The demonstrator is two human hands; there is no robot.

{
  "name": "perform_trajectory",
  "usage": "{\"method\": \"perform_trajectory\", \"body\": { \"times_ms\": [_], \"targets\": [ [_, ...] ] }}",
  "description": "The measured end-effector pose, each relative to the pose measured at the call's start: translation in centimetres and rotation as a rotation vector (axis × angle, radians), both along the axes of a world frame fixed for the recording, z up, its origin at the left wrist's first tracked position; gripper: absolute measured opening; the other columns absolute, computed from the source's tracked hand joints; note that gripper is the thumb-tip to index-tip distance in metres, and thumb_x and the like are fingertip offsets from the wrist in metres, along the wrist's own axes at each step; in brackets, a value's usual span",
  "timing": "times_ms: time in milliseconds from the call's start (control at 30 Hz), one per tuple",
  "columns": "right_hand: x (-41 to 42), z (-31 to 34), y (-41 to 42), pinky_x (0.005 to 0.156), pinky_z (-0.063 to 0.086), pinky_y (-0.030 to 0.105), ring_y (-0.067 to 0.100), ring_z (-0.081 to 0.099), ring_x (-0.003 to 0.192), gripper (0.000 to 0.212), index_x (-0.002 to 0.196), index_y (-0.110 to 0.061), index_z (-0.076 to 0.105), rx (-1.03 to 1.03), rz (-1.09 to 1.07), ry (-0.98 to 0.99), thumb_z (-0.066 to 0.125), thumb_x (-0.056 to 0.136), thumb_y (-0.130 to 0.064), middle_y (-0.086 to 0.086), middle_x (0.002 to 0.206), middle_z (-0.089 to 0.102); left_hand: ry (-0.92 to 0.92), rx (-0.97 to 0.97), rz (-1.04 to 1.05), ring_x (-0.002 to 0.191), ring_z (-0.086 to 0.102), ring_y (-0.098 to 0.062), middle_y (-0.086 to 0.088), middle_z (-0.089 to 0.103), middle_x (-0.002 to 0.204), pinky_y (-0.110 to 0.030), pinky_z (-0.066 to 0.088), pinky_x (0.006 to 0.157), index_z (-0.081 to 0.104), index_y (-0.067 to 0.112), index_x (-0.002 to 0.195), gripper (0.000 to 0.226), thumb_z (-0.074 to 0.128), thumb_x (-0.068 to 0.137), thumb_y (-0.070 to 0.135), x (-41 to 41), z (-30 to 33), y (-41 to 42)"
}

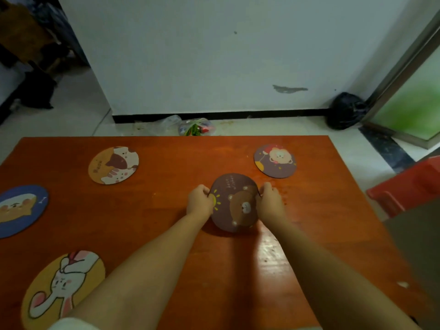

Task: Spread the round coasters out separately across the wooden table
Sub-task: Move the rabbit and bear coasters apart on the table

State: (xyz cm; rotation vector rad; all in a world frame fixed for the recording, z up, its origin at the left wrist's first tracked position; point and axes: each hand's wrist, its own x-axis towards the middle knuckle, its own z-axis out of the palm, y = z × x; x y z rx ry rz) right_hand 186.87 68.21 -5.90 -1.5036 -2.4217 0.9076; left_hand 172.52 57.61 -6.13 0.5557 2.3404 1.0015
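Note:
A dark brown bear coaster (234, 203) is held at the table's middle, tilted a little above the wood. My left hand (200, 200) grips its left edge and my right hand (270, 201) grips its right edge. Several other round coasters lie flat and apart on the wooden table (171, 210): a purple one with a pink bear (275, 161) at the far right, an orange cat one (113, 165) at the far left, a blue dog one (21, 210) at the left edge, and a yellow rabbit one (64, 288) at the near left.
A red plastic stool (409, 184) stands off the table's right side. On the floor beyond the far edge lie a plastic bag of items (195, 127) and a black bag (345, 110) against the white wall.

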Motion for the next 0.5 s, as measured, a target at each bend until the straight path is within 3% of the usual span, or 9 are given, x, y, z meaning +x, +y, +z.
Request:
{"method": "perform_trajectory", "body": {
  "times_ms": [167,300,500],
  "targets": [
    [7.0,0.6,1.2,0.067,0.035,0.043,0.032,0.037,0.075,0.005,0.096,-0.008,0.044,0.028,-0.037,0.005,0.045,0.098,-0.013,0.024,0.111,0.049,-0.104,0.031,-0.004,0.077,0.055,-0.024,-0.009,0.057,0.078,-0.042,0.052,0.078,0.043,0.021,0.062,0.033,0.057,0.086,0.002,6.1,0.1,1.2],
    [12.7,0.3,2.9,0.067,0.035,0.041,0.041,0.05,0.088,0.016,0.106,0.001,0.049,0.033,-0.042,-0.013,0.048,0.095,-0.011,0.025,0.112,0.051,-0.163,0.032,0.032,0.078,0.059,-0.027,-0.009,0.057,0.076,-0.047,0.057,0.082,0.042,0.022,0.06,0.035,0.057,0.085,0.002,12.0,-0.5,1.9],
    [19.7,-1.4,4.2,0.069,0.033,0.037,0.039,0.051,0.095,0.017,0.105,0.002,0.051,-0.017,0.051,-0.052,0.05,0.094,-0.011,0.026,0.11,0.055,-0.218,-0.01,0.109,0.083,0.06,-0.025,-0.014,0.059,0.088,-0.047,0.057,0.087,0.043,0.022,0.06,0.035,0.058,0.084,0.002,19.7,-2.0,2.0]
  ]
}}
